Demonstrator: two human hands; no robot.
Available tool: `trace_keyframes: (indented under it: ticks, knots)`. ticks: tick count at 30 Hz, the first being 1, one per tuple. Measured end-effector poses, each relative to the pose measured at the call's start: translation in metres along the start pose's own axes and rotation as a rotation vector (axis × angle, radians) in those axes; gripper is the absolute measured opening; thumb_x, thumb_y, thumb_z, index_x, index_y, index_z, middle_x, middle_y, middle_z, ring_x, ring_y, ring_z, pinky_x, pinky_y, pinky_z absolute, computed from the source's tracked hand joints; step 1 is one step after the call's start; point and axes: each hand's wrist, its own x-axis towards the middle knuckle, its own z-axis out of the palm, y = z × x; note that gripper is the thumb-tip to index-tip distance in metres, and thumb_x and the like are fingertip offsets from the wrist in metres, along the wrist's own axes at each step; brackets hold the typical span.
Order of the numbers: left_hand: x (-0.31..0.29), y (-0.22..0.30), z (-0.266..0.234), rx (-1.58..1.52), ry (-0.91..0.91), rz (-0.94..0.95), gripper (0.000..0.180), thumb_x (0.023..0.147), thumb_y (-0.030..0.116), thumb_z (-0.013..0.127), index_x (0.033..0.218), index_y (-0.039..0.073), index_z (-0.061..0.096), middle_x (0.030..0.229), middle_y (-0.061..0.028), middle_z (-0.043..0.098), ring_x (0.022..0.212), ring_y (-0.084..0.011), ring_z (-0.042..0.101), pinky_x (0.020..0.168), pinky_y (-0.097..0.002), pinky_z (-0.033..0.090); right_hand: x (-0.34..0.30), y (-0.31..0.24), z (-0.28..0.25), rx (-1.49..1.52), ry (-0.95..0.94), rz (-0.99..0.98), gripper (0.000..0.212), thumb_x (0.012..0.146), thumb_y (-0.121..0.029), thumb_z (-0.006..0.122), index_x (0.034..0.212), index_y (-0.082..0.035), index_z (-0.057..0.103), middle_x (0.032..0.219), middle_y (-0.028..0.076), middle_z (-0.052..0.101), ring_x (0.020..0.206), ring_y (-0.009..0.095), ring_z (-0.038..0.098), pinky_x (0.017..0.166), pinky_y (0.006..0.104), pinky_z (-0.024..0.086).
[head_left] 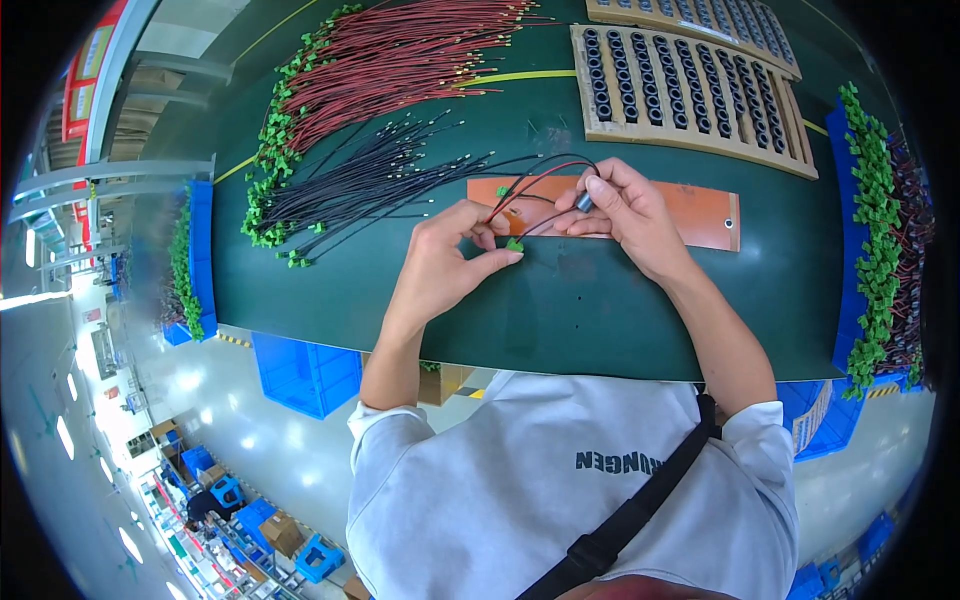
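Note:
Between the thumb and fingers of my right hand [628, 215] is a dark ring-shaped core [584, 203]. A red wire [540, 177] and black wires loop from the core over to my left hand [445, 255]. My left hand is closed on these wires, its thumb beside a green connector [514, 244]. A second green connector [502, 192] shows just above the left fingers. Both hands are over a copper-coloured strip [690, 215] lying on the green table [600, 310]. Exactly how the wires pass through the core is hidden by the right fingers.
Red wires [390, 55] and black wires [370, 175] with green connectors lie in bundles at far left. Trays [700, 95] of dark cores stand at far right. Blue bins [850, 250] of green-tipped wires flank the table; another blue bin [305, 370] sits below its near edge.

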Motion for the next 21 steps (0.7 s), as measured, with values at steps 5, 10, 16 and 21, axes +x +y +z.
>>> trace_keyframes:
  ticks: [5,10,16,21]
  knots:
    - [0.002,0.002,0.001,0.048,-0.035,0.031,0.029,0.073,-0.003,0.086,0.097,-0.003,0.07,0.092,-0.0053,0.069,0.077,-0.0127,0.065,0.073,-0.0279,0.055,-0.001,0.001,0.001,0.0,0.03,0.002,0.022,0.111,-0.025,0.048,0.109,-0.004,0.054,0.109,0.012,0.069,0.099,0.021,0.074,0.084,0.0271,0.061]
    - [0.005,-0.018,0.007,-0.11,0.045,-0.03,0.021,0.082,0.0,0.079,0.101,-0.004,0.071,0.086,-0.0053,0.07,0.075,-0.0118,0.065,0.07,-0.0273,0.054,-0.002,0.002,-0.001,-0.043,-0.001,-0.01,0.022,0.11,-0.025,0.049,0.111,-0.004,0.055,0.111,0.01,0.07,0.096,0.014,0.072,0.082,0.0251,0.059]
    - [0.017,-0.025,0.009,-0.273,0.092,-0.105,0.011,0.09,-0.002,0.071,0.101,-0.005,0.073,0.082,-0.0058,0.069,0.072,-0.0098,0.065,0.066,-0.0243,0.053,-0.001,0.001,-0.002,-0.083,-0.01,-0.029,0.021,0.11,-0.025,0.052,0.11,-0.005,0.058,0.109,0.007,0.071,0.083,0.006,0.063,0.077,0.023,0.055]
    - [0.023,-0.024,0.006,0.21,0.138,0.231,0.016,0.087,0.0,0.074,0.103,-0.004,0.073,0.083,-0.0111,0.069,0.074,-0.0187,0.068,0.067,-0.0293,0.053,-0.002,0.002,0.0,-0.105,0.0,-0.036,0.021,0.109,-0.025,0.052,0.109,-0.005,0.058,0.106,0.006,0.071,0.081,0.006,0.061,0.076,0.0236,0.054]
